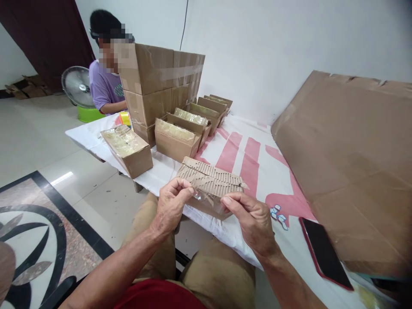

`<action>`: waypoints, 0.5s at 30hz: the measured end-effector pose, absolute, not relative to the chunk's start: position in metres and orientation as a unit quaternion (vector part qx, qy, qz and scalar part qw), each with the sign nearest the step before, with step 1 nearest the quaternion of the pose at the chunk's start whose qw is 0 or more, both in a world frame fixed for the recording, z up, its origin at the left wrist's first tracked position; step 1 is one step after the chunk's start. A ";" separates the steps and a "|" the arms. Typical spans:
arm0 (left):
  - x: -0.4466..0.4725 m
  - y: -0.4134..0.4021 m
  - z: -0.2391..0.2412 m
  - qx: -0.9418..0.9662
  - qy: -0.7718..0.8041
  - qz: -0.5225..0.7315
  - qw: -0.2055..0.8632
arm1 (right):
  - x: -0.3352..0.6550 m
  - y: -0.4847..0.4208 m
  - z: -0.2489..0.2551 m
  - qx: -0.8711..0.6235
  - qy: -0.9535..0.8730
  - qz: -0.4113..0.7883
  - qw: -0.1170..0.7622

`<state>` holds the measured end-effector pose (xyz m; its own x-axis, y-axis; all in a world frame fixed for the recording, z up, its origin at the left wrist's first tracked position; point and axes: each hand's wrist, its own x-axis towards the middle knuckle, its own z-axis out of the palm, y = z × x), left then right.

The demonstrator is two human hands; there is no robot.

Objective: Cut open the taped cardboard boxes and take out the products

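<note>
A small cardboard box (212,175) with a torn top that bares its corrugated ridges lies at the table's edge in front of me. Just over its near side, my left hand (174,198) pinches a strip of clear tape (202,196) between thumb and forefinger. My right hand (249,214) is closed in a pinch at the box's near right corner, seemingly on the tape's other end. How far the strip is stuck to the cardboard I cannot tell. Left of it stands another box (137,161) with shiny tape over its top.
Several boxes with raised, taped flaps (175,139) form a row behind, beside a tall stack of cartons (154,73). A phone (325,253) lies at right near a big cardboard sheet (347,163). A yellow-orange tape roll (125,119) is near a person in purple (104,86). A fan (77,86) stands behind.
</note>
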<state>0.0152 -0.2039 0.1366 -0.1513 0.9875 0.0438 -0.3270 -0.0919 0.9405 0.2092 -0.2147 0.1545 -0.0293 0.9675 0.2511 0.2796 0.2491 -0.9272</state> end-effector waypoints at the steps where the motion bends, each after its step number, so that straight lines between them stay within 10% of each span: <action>1: 0.015 -0.205 0.136 0.368 0.426 0.629 0.536 | 0.209 -0.214 0.152 -0.498 -0.623 0.350 0.491; 15: -0.004 -0.217 0.135 0.403 0.401 0.545 0.616 | 0.219 -0.229 0.181 -0.474 -0.741 0.303 0.367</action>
<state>-0.0038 -0.2171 0.1347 0.0829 0.9951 -0.0542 -0.3478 0.0798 0.9342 0.2193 -0.2293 0.1815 -0.2803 0.9249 0.2567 0.4802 0.3667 -0.7969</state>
